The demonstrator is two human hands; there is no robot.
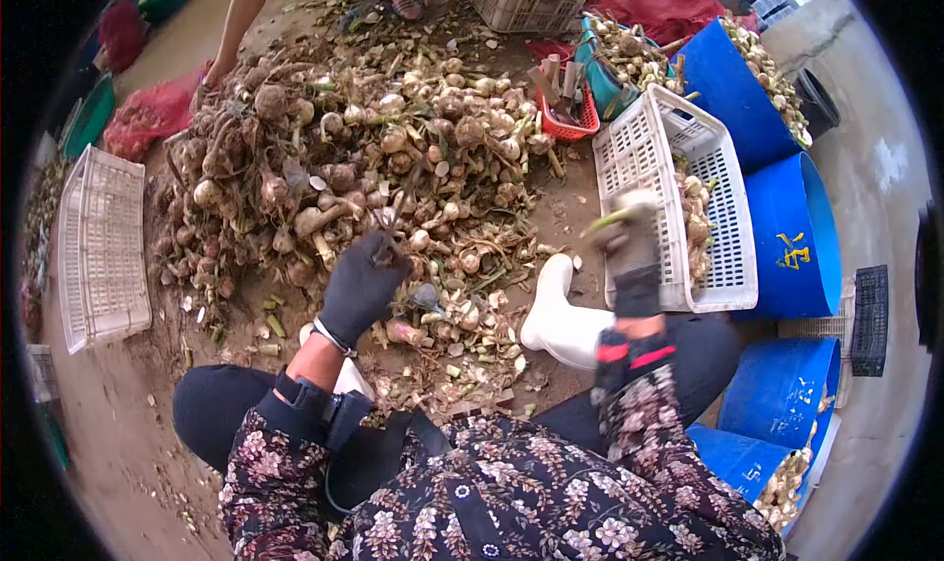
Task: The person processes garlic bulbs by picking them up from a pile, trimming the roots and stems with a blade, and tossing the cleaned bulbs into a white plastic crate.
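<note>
My left hand (366,284), in a dark glove, is closed at the near edge of a large heap of garlic bulbs (393,138). A thin dark tool, perhaps shears, sticks up from its fingers. My right hand (631,241), also gloved and blurred by motion, is closed around a garlic bulb (634,202) with a short green stem. It is beside the left wall of a white plastic crate (644,168), which holds some garlic. Cut stems and loose skins lie on the ground between my legs.
Blue barrels (787,236) of garlic stand at the right. A red basket (573,118) and a teal basin (605,74) are behind the heap. Another white crate (103,251) is at the left. A person's arm (241,20) reaches down at the top. My white boot (565,315) is near the crate.
</note>
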